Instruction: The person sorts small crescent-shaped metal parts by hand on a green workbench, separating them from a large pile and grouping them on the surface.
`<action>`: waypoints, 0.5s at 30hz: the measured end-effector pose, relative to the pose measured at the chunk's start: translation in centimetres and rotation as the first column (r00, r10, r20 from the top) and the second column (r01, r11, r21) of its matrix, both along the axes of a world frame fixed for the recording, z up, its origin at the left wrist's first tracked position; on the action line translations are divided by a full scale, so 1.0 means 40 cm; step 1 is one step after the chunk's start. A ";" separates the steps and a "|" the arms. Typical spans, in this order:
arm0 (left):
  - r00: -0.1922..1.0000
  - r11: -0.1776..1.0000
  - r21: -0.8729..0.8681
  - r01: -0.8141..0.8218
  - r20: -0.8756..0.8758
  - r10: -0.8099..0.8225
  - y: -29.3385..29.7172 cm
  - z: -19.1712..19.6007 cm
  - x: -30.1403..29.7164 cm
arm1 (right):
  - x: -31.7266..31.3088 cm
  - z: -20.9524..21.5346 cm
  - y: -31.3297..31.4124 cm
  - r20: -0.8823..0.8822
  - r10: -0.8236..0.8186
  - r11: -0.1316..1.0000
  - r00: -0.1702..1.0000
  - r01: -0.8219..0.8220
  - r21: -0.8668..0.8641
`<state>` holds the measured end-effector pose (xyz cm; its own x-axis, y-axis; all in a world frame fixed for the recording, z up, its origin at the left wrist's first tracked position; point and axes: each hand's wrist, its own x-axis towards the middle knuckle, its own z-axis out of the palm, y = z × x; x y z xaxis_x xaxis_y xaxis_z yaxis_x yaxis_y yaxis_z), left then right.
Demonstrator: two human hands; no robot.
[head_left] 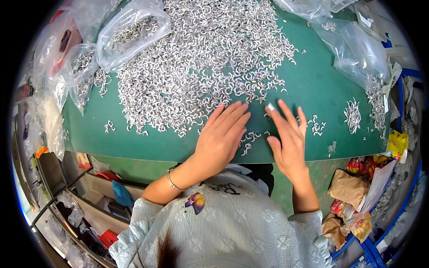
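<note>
Green desk (313, 89), cluttered on all sides. Big pile of small silver C-shaped metal clips (196, 62) spread over centre and far half. Clear plastic bags of same clips (132, 31) at far left; more clear bags (357, 49) at far right, partly filled. Small separate clump of clips (352, 115) at right, well apart from main pile. Few stray clips (109, 127) at left near desk edge.

Left hand (221, 138) flat, palm down, fingers straight and close together, tips touching near edge of main pile. Grip fully open, nothing clasped; whether clips sit under palm cannot tell.

Right hand (288, 140) also flat on desk, fingers spread, thumb out toward left hand. Grip open, holding nothing. White tape or cot on one fingertip (271, 106).

Small loose cluster of clips (250, 139) lying between both hands, just beside left palm, near front edge of desk. Another few clips (317, 126) just right of right fingers.

Thin bracelet (170, 180) on left wrist. Crumpled brown paper and coloured wrappers (351, 187) below desk at right.
</note>
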<state>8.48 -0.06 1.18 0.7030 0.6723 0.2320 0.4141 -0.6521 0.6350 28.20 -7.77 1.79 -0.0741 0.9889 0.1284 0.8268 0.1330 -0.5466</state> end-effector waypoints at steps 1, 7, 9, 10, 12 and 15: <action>0.999 1.000 0.001 -0.013 -0.029 0.013 0.001 0.001 0.011 | -0.005 -0.001 0.005 -0.025 -0.026 1.000 0.999 0.026 0.012; 0.995 0.999 -0.013 0.049 -0.089 -0.050 -0.009 0.001 0.031 | -0.018 -0.004 0.029 -0.006 -0.020 1.000 1.000 0.020 -0.021; 0.996 0.996 -0.052 0.065 -0.053 -0.068 -0.013 0.012 0.011 | -0.007 -0.004 0.007 -0.057 -0.028 0.999 0.998 0.027 -0.023; 0.997 0.995 -0.078 0.066 -0.034 -0.069 -0.017 0.011 -0.002 | -0.005 -0.008 -0.001 -0.074 -0.040 0.999 0.996 0.041 0.001; 0.998 0.995 -0.084 0.053 -0.016 -0.054 -0.019 0.009 -0.004 | -0.006 -0.005 0.001 -0.077 -0.089 0.995 0.993 0.092 0.040; 0.999 0.998 -0.037 0.047 -0.020 -0.047 -0.021 0.010 0.004 | -0.016 -0.009 -0.015 -0.068 -0.024 0.999 0.997 0.022 -0.029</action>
